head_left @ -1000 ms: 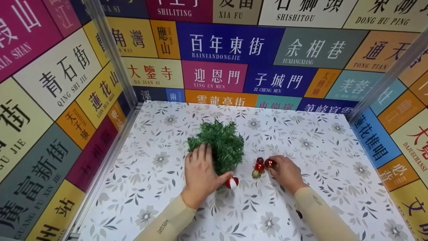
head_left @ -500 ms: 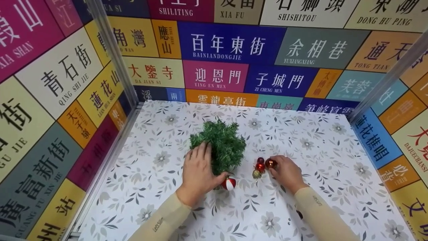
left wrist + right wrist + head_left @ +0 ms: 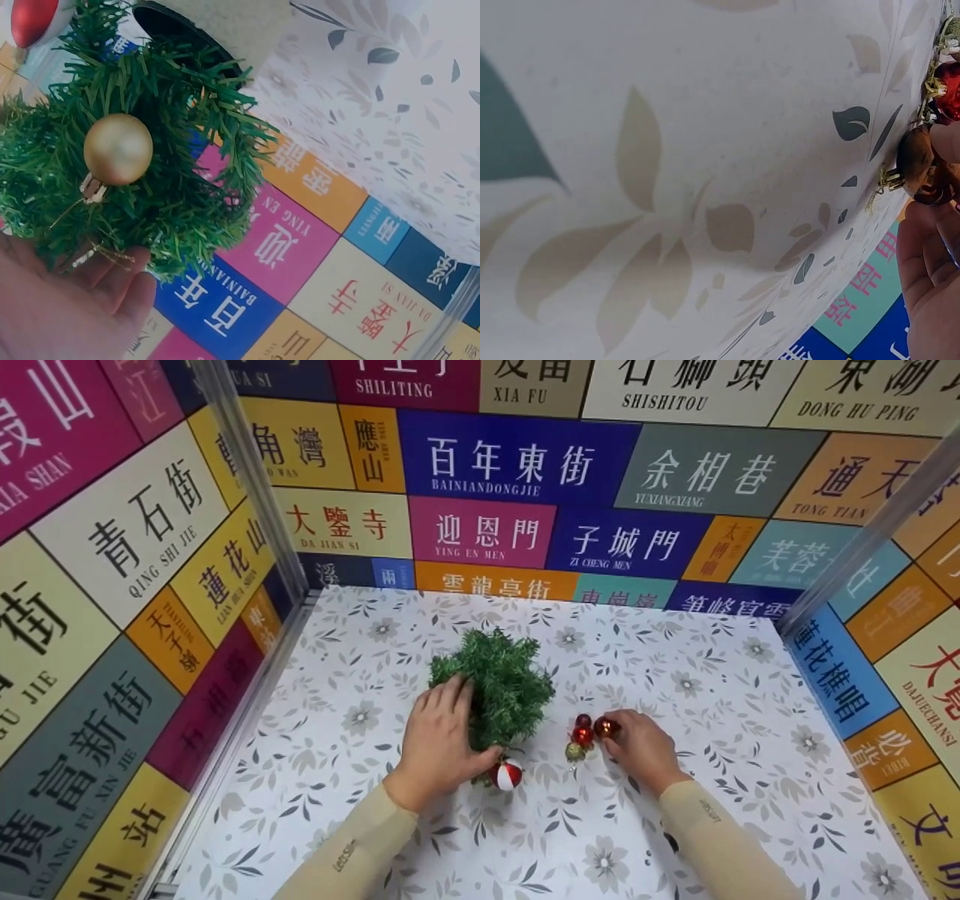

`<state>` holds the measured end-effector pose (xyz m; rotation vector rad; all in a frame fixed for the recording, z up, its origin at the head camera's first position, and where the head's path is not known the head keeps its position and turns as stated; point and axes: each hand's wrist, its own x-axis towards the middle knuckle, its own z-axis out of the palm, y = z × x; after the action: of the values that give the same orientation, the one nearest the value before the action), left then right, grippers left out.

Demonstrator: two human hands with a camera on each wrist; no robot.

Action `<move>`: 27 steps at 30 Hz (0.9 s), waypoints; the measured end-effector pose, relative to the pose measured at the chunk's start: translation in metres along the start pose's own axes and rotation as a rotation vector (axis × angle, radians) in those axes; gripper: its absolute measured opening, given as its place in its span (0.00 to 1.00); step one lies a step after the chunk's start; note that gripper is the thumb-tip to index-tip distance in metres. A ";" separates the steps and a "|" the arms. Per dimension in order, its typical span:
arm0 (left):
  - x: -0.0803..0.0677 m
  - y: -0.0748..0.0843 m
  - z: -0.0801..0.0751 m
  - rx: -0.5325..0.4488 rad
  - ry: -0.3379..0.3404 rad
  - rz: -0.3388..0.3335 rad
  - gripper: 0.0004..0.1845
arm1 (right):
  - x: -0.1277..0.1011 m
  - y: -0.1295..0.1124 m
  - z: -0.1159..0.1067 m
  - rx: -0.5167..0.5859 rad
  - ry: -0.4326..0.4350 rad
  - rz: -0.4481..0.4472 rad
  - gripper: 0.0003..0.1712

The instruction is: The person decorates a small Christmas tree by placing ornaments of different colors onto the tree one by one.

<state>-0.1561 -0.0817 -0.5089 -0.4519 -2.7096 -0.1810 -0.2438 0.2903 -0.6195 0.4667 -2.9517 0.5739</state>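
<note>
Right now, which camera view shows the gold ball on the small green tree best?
The left wrist view: the gold ball hangs large and unobstructed among the green tree branches. The head view shows the tree, but that ball stays hidden. The right wrist view shows neither.

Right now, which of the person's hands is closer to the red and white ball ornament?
Left. The left hand grips the little green tree, its thumb right beside the red and white ball ornament. The right hand is off to the side, pinching a red bauble.
</note>
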 end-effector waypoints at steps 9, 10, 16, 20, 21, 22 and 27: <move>0.004 -0.011 0.000 -0.071 -0.013 0.070 0.57 | -0.002 0.002 0.000 -0.008 -0.017 0.029 0.29; 0.005 -0.013 0.001 -0.081 -0.013 0.078 0.57 | -0.002 0.002 0.000 -0.006 -0.020 0.031 0.29; 0.008 -0.025 0.002 -0.131 -0.015 0.116 0.57 | 0.000 0.002 0.000 -0.009 -0.009 0.002 0.28; 0.010 -0.032 0.001 -0.142 -0.025 0.134 0.58 | 0.001 0.002 0.000 -0.026 0.011 -0.031 0.28; 0.011 -0.033 0.001 -0.145 -0.024 0.141 0.58 | 0.001 0.002 0.000 -0.026 0.012 -0.029 0.28; 0.011 -0.033 0.001 -0.147 -0.022 0.148 0.58 | 0.001 0.002 0.000 -0.025 0.013 -0.027 0.28; 0.012 -0.035 0.001 -0.155 -0.019 0.173 0.57 | -0.001 0.003 0.002 -0.019 -0.002 -0.008 0.28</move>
<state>-0.1787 -0.1110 -0.5070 -0.7326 -2.6682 -0.3414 -0.2437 0.2921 -0.6222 0.4774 -2.9534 0.5448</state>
